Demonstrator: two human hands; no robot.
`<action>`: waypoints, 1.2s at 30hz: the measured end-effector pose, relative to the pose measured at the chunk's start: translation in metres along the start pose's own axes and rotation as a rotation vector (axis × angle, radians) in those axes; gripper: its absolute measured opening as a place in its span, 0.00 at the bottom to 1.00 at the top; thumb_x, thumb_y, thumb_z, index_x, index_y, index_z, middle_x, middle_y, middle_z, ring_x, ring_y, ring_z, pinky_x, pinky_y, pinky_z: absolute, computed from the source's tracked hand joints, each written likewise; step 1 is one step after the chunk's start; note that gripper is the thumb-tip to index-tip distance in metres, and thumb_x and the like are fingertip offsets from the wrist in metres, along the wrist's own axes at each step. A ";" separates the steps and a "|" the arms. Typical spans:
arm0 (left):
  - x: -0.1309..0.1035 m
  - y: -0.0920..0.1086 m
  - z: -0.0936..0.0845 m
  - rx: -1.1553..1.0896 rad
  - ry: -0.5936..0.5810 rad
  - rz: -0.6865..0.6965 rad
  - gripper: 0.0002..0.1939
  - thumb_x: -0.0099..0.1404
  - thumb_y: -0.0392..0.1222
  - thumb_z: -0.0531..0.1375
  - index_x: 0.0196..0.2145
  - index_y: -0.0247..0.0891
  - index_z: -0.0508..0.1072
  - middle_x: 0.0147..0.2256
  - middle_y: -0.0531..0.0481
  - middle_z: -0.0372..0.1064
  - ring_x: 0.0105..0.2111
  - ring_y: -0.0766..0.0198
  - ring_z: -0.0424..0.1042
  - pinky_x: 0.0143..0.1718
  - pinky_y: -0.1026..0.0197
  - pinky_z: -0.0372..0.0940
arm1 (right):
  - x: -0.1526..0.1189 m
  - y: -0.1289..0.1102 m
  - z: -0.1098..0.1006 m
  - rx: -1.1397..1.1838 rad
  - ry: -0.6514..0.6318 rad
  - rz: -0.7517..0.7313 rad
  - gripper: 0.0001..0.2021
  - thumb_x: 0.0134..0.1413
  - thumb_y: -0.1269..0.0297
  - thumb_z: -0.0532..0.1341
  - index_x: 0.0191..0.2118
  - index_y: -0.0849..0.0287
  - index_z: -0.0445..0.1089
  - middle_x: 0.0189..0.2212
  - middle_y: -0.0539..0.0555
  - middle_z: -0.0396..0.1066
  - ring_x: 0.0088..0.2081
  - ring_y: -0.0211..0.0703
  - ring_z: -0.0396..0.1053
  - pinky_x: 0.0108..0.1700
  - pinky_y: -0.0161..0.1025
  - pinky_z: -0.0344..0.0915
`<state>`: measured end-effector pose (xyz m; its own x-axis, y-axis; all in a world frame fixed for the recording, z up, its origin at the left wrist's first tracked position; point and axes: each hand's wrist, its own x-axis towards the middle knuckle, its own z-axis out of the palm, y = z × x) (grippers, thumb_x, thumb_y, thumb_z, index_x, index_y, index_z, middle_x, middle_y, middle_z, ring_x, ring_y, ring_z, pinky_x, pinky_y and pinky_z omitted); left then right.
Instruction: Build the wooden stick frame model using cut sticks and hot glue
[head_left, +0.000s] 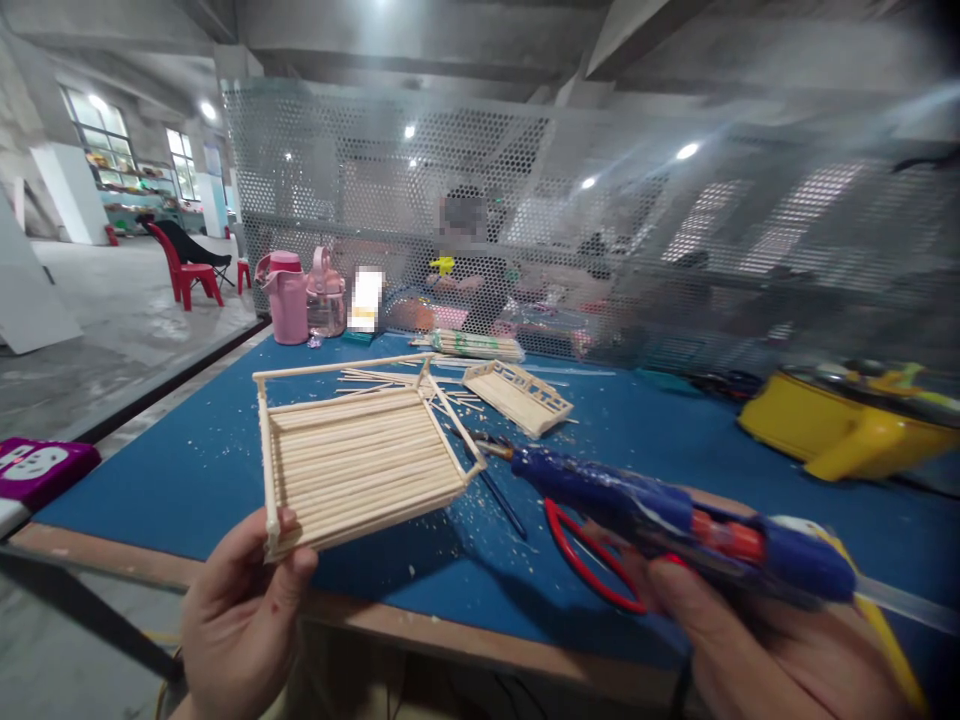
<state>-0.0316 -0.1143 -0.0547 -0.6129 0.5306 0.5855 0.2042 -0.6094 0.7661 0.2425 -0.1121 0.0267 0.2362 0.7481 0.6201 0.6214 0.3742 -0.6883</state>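
My left hand (247, 590) pinches the near left corner of a small tray-like frame (367, 440) made of pale round wooden sticks, held tilted above the table. Short posts stand at its corners, joined by rails at the back and right. In my right hand (750, 620) is a blue glue gun (622, 500) with a clear glue stick out of its rear. Its nozzle points left, close to the frame's right corner post; whether they touch I cannot tell. Behind the gun show red scissor handles (592, 560).
On the blue tabletop (180, 470) lie loose sticks (382, 378), a bagged stick bundle (476, 345) and a second small wooden piece (517, 397). Pink bottles (289, 300) stand back left, a yellow pot (847, 425) at right. A perforated metal screen (337, 180) closes the back; a person sits beyond.
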 end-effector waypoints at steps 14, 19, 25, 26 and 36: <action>0.061 -0.016 0.029 -0.379 -0.545 -0.763 0.22 0.50 0.46 0.66 0.42 0.37 0.71 0.36 0.48 0.72 0.30 0.66 0.70 0.31 0.66 0.65 | -0.021 0.007 0.041 0.693 0.043 0.390 0.18 0.46 0.49 0.61 0.24 0.61 0.71 0.12 0.49 0.62 0.15 0.33 0.56 0.21 0.35 0.61; 0.087 -0.028 0.033 -0.121 -0.684 -0.696 0.27 0.52 0.48 0.64 0.49 0.37 0.68 0.38 0.47 0.70 0.26 0.70 0.65 0.26 0.67 0.62 | -0.032 0.014 0.048 0.733 -0.051 0.410 0.19 0.48 0.48 0.59 0.26 0.62 0.72 0.14 0.51 0.64 0.15 0.32 0.56 0.19 0.34 0.58; 0.098 -0.043 0.033 0.459 -0.575 -0.242 0.27 0.53 0.44 0.60 0.51 0.34 0.65 0.45 0.40 0.67 0.40 0.56 0.68 0.39 0.56 0.64 | -0.037 0.020 0.053 0.712 -0.073 0.367 0.19 0.49 0.49 0.59 0.26 0.63 0.71 0.20 0.54 0.69 0.17 0.33 0.58 0.21 0.36 0.58; 0.095 -0.040 0.032 0.525 -0.520 -0.168 0.24 0.54 0.43 0.59 0.49 0.34 0.67 0.44 0.40 0.67 0.42 0.55 0.67 0.40 0.55 0.63 | -0.038 0.022 0.053 0.703 -0.082 0.361 0.18 0.50 0.50 0.58 0.26 0.62 0.71 0.21 0.55 0.70 0.17 0.34 0.58 0.21 0.36 0.59; 0.000 0.010 0.028 0.412 -0.538 0.064 0.06 0.59 0.41 0.57 0.34 0.37 0.67 0.33 0.48 0.67 0.35 0.62 0.67 0.38 0.60 0.61 | -0.040 0.021 0.057 0.669 -0.164 0.363 0.16 0.50 0.50 0.59 0.34 0.61 0.68 0.21 0.51 0.69 0.18 0.34 0.59 0.23 0.36 0.60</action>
<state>-0.0081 -0.1043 -0.0397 -0.1469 0.7849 0.6019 0.5667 -0.4319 0.7016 0.2033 -0.1023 -0.0340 0.1930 0.9389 0.2851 -0.0691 0.3028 -0.9505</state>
